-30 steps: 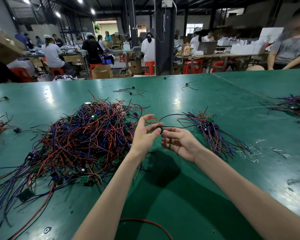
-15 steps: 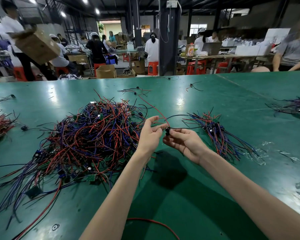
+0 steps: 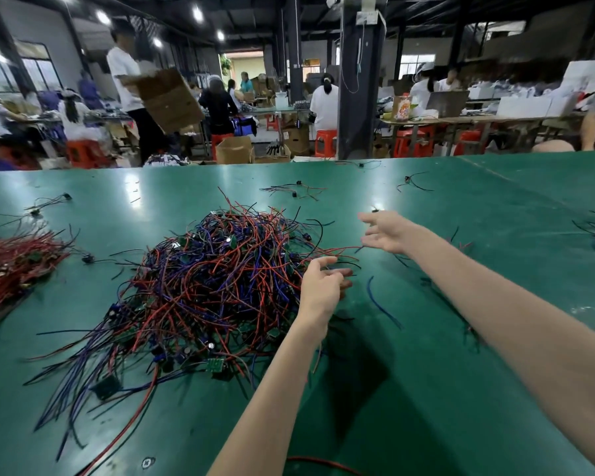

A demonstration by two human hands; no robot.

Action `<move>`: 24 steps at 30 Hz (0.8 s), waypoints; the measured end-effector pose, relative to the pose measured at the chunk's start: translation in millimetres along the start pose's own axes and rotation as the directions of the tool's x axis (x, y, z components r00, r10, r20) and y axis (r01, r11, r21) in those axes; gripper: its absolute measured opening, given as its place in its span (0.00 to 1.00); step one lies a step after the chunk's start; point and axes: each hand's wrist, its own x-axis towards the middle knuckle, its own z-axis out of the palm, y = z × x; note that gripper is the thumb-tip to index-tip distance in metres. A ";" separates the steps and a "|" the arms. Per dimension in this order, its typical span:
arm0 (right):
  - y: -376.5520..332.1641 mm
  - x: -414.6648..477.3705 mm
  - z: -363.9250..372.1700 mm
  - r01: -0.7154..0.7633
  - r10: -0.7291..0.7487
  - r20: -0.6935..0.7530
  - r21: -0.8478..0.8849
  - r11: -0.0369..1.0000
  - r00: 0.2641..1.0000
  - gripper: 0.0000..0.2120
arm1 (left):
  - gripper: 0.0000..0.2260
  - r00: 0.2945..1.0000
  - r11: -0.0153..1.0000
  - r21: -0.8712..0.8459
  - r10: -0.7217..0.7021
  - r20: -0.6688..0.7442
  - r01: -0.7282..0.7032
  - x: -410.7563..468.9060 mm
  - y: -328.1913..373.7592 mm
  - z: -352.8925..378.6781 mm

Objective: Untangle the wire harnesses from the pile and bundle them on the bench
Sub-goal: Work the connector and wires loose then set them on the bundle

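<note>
Fingers (image 3: 367, 218) splayed — right hand (image 3: 390, 235) outstretched.

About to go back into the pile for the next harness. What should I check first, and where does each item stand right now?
1. Right hand free: ok, fingers spread, nothing gripped.
2. Left hand free: cannot tell, fingers blurred among wire ends.
3. Pile within reach: ok, left hand at its right edge.
4. Pile untangled: not ok, red and blue wires knotted together.
5. Bench room for bundling: ok, bare green surface between the forearms.
</note>
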 end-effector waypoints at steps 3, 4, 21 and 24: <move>13.5 -5.6 33.9 0.107 -0.122 -0.038 -0.278 0.954 0.992 0.09 | 0.11 0.999 0.999 -0.035 -0.021 -0.043 0.020 0.6 -0.5 -0.2; 16.9 -5.0 42.3 0.152 -0.173 -0.024 -0.366 0.918 0.985 0.13 | 0.11 0.998 0.999 -0.043 -0.028 -0.058 0.025 0.6 -0.6 -0.5; 63.4 16.3 86.8 0.212 -0.271 0.052 -0.767 0.606 0.961 0.22 | 0.08 0.946 0.940 0.153 -0.317 0.069 0.304 -1.5 -6.3 -6.7; 62.4 20.0 85.5 0.238 -0.337 -0.005 -0.699 0.674 0.942 0.14 | 0.09 0.945 0.941 0.142 -0.319 0.069 0.308 -1.4 -5.6 -7.7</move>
